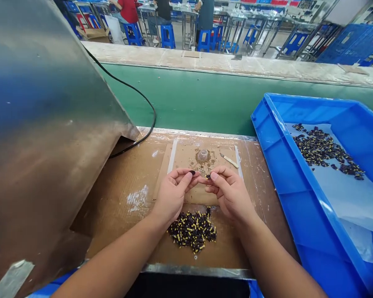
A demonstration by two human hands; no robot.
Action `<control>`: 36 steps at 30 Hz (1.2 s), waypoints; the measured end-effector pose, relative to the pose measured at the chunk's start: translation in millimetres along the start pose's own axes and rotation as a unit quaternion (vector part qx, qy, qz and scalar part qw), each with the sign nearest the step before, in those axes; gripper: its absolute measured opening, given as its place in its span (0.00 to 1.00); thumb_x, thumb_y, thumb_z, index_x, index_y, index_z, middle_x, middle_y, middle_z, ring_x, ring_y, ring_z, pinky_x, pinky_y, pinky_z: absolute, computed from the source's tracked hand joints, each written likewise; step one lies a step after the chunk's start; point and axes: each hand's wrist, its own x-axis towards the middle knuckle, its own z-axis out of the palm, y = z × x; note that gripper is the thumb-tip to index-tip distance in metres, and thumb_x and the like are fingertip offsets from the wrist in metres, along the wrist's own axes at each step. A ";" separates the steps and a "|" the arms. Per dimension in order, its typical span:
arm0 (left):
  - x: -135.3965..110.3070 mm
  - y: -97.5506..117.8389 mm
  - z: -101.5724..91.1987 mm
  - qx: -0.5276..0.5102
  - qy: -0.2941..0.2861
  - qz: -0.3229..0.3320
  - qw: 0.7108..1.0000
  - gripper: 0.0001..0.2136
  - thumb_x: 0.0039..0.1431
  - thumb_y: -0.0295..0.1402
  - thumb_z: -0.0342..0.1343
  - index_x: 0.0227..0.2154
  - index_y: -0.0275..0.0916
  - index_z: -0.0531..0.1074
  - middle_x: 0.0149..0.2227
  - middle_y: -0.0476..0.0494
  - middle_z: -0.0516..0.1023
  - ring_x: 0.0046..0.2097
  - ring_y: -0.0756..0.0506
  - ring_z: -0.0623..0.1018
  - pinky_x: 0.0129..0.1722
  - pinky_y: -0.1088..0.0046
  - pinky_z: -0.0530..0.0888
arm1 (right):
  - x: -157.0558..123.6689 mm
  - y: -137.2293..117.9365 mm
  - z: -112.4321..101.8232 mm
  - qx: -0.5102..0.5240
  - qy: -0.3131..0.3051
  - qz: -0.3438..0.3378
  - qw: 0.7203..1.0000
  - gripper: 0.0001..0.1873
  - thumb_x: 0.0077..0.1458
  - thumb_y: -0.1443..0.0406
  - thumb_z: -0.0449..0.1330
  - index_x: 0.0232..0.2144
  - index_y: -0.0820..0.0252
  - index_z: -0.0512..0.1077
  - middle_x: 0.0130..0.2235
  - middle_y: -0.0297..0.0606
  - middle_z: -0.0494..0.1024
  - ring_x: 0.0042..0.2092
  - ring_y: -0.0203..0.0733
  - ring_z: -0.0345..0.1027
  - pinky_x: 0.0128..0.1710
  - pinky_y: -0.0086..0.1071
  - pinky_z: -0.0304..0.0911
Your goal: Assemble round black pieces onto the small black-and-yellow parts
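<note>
My left hand (178, 186) pinches a small flat black piece (192, 172) between thumb and fingertips. Close beside it, my right hand (228, 186) grips a small black part with a yellow tip (208, 176). Both hands hover over a cardboard sheet taped to the bench, their fingertips almost meeting. Below them lies a heap of small black-and-yellow parts (192, 229). Beyond the fingers stands a small clear cup (202, 155) on a stained patch, and a craft knife with a pale handle (229, 160) rests to its right.
A large blue bin (298, 174) on the right holds white sheeting and many black-and-yellow parts (323, 149). On the left rises a big metal housing (49, 145), with a black cable (136, 89) beside it. A green panel (199, 99) closes the back; people sit and stand beyond.
</note>
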 end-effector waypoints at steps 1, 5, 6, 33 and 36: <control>-1.0 -0.3 -1.3 0.045 -0.007 0.029 0.999 0.09 0.56 0.33 0.69 0.37 0.35 0.79 0.38 0.39 0.83 0.42 0.46 0.82 0.49 0.71 0.79 | -1.0 -0.1 0.9 0.008 -0.003 0.014 1.000 0.15 0.50 0.57 0.74 0.32 0.56 0.74 0.31 0.30 0.77 0.38 0.39 0.81 0.32 0.26 0.75; -9.7 1.0 -5.9 0.238 -0.013 0.161 0.958 0.06 0.60 0.34 0.65 0.39 0.40 0.83 0.40 0.40 0.84 0.42 0.45 0.82 0.51 0.70 0.78 | -3.4 -0.6 1.7 0.016 0.007 0.024 1.000 0.13 0.50 0.58 0.74 0.32 0.57 0.75 0.32 0.30 0.78 0.40 0.39 0.81 0.40 0.30 0.79; -12.1 1.6 -6.6 0.267 -0.013 0.186 0.946 0.06 0.60 0.33 0.65 0.39 0.41 0.83 0.42 0.41 0.84 0.44 0.45 0.82 0.52 0.69 0.78 | -3.6 -0.5 1.1 0.013 0.008 0.021 1.000 0.13 0.51 0.58 0.73 0.32 0.56 0.75 0.32 0.30 0.78 0.40 0.39 0.81 0.41 0.31 0.79; -16.4 11.0 -3.0 -0.060 -0.048 0.002 0.997 0.06 0.53 0.33 0.72 0.34 0.42 0.83 0.38 0.47 0.85 0.38 0.54 0.81 0.43 0.84 0.78 | -23.4 3.6 6.2 -0.354 -0.021 -0.318 0.879 0.24 0.56 0.73 0.67 0.50 0.37 0.79 0.45 0.29 0.85 0.46 0.45 0.81 0.48 0.46 0.80; -18.0 10.8 -1.4 -0.049 -0.047 0.015 0.998 0.06 0.53 0.33 0.72 0.33 0.43 0.83 0.39 0.47 0.85 0.40 0.53 0.82 0.47 0.82 0.78 | -23.5 3.9 6.2 -0.363 -0.017 -0.320 0.875 0.24 0.56 0.73 0.67 0.49 0.37 0.79 0.45 0.29 0.85 0.45 0.46 0.81 0.47 0.46 0.80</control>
